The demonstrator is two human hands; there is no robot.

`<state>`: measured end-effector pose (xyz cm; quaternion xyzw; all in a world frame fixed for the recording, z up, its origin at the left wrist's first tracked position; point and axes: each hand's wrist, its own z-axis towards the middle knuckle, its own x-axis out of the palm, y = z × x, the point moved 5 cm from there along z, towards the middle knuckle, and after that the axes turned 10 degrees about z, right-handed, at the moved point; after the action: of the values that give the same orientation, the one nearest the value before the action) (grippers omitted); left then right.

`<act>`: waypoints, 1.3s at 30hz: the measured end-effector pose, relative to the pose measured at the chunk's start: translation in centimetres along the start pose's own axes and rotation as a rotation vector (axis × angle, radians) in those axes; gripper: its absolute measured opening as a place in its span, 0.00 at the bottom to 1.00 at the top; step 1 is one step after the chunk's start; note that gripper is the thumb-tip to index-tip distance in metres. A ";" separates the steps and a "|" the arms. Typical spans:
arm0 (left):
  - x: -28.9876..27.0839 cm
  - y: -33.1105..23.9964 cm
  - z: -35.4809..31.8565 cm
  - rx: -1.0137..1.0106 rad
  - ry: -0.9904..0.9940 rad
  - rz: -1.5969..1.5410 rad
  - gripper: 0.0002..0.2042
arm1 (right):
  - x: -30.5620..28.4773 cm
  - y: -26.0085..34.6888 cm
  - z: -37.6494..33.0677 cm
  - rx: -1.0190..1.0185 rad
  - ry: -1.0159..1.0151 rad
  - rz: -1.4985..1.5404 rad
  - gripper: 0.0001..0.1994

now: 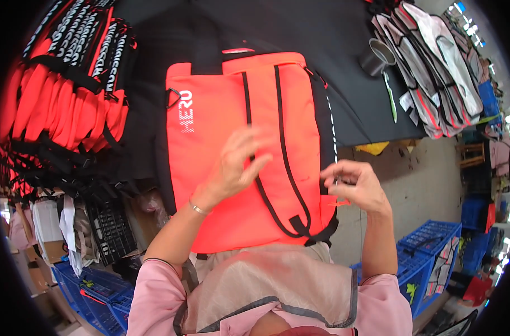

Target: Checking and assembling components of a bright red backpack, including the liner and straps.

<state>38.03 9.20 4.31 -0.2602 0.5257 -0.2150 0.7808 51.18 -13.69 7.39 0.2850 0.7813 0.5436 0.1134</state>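
Note:
A bright orange-red backpack (215,162) with black sides and black piping lies in front of me, its lower end against my body. White lettering runs near its upper left corner, beside a black ring. My left hand (241,159) is over the middle of the bag, fingers apart and slightly blurred, with nothing in it. At the bag's right edge, my right hand (358,185) has its fingers curled round a small dark thing that I cannot make out. Just below those fingers, a bit of orange thread or trim shows by the bag's lower right side.
Several matching orange bags (64,106) are stacked at the left of the black table (344,95). Toward the right stand a metal cup (376,57), a slim green-and-white tool (390,98) and a pile of grey bag pieces (434,73). Blue crates (428,241) flank me on the floor.

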 end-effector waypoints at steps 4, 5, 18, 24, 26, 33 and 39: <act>3.1 0.6 2.2 0.032 0.069 0.585 0.37 | 1.0 4.6 6.5 -0.338 -0.202 -0.179 0.07; 5.2 0.5 1.1 0.064 0.174 0.521 0.40 | 1.6 5.6 8.1 -0.407 -0.231 -0.182 0.08; -9.5 8.1 5.6 0.031 -0.291 0.654 0.24 | 5.9 3.5 28.5 -0.522 -0.523 -0.528 0.10; -10.8 12.8 3.6 0.020 -0.180 0.769 0.16 | 5.6 6.0 27.7 -0.460 -0.434 -0.606 0.11; -11.1 12.9 3.5 -0.066 -0.237 0.594 0.08 | 6.2 6.7 28.1 -0.391 -0.383 -0.647 0.11; -10.3 14.5 4.5 -0.242 -0.399 0.521 0.10 | 10.0 9.6 30.7 -0.331 -0.213 -0.553 0.12; -10.8 15.4 7.1 -0.580 -0.146 0.529 0.11 | 10.9 5.6 33.8 -0.455 -0.122 -0.250 0.12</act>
<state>41.75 28.89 4.43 -0.3400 0.5564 0.1700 0.7388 60.58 20.42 0.97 0.1857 0.6597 0.6689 0.2880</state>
